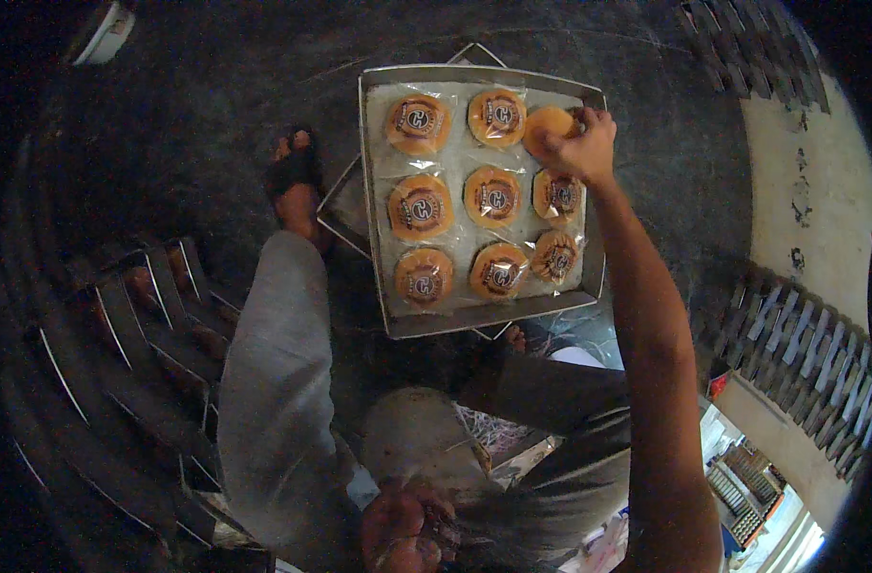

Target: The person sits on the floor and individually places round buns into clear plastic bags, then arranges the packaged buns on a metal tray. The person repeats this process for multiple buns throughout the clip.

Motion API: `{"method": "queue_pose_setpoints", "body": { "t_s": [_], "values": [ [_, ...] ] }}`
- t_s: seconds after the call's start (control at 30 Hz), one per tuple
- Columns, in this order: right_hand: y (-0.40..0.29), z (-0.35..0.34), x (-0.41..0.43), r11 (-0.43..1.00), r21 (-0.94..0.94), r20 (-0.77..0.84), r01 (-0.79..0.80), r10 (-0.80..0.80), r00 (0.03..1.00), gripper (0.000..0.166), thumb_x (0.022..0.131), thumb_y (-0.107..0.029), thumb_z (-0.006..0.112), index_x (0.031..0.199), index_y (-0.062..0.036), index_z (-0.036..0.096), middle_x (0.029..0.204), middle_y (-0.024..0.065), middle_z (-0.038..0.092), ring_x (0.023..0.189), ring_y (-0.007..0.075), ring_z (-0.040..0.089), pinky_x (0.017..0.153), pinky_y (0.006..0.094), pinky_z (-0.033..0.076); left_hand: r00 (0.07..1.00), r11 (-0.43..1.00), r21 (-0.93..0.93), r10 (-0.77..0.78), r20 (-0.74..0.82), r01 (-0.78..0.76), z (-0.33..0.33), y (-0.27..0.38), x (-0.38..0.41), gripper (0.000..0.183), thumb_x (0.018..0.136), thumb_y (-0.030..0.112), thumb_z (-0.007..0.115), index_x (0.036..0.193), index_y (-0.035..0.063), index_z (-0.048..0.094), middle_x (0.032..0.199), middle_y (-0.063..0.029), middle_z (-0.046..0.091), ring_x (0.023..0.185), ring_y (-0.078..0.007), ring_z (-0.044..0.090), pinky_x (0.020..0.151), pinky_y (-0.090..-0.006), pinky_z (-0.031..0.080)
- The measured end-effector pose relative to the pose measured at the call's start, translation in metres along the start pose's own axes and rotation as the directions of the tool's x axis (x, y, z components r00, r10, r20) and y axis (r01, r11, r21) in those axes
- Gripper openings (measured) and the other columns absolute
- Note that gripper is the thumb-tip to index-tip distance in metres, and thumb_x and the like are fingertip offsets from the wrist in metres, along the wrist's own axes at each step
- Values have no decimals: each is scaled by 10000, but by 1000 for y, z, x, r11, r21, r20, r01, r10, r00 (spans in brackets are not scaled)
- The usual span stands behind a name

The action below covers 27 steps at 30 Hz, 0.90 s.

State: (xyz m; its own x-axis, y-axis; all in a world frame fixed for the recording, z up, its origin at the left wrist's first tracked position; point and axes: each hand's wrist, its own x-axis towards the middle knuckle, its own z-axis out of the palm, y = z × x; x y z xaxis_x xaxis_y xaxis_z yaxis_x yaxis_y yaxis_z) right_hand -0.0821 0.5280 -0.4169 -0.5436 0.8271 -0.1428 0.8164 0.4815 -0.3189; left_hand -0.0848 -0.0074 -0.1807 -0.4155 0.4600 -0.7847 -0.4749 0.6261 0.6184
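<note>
A shallow metal tray (443, 324) lies in front of me, holding several round buns in clear printed wrappers, set roughly in rows. My right hand (583, 140) reaches to its far right corner and grips a golden round bun (548, 123) with no printing visible on it. Beside that bun is a wrapped bun (497, 118); below my wrist sits another wrapped bun (558, 195). The lower right bun (555, 256) looks smaller, its wrapper bunched. My left hand (400, 530) is low near my lap, dark and blurred; whether it holds anything is unclear.
Another tray (346, 204) sits turned at an angle beneath the first. Stacked dark trays (149, 308) stand at left. On the right are slatted dark stacks (801, 358) by a pale wall (801, 193). A foot (296, 179) rests on the dark floor (250, 86).
</note>
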Motion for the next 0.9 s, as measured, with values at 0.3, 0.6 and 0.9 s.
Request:
{"method": "queue_pose_setpoints", "body": {
  "t_s": [0.3,0.6,0.9],
  "values": [
    [-57,-69,-111,828,486,-442,280,-44,896,730,754,-254,833,1327,14,469,1173,188,649,991,309,681,843,400,558,639,502,551,765,76,-666,-18,57,37,486,897,146,621,1336,-20,498,913,-130,630,761,-275,607,674,-399,500],
    [-144,-248,-410,-194,981,59,-27,163,985,502,811,-78,766,1254,0,543,1155,103,657,1011,200,667,899,335,535,842,832,-197,457,-287,-519,5,87,20,245,970,197,663,852,-16,695,645,62,573,519,-7,432,458,-218,313],
    [-127,-267,-561,76,968,233,-241,104,967,490,884,-152,707,1303,19,522,1209,107,645,1089,194,644,944,336,507,584,574,107,797,152,-812,21,55,-60,355,955,196,672,1257,31,586,1094,-81,640,969,-151,589,819,-306,475]
  ]
}}
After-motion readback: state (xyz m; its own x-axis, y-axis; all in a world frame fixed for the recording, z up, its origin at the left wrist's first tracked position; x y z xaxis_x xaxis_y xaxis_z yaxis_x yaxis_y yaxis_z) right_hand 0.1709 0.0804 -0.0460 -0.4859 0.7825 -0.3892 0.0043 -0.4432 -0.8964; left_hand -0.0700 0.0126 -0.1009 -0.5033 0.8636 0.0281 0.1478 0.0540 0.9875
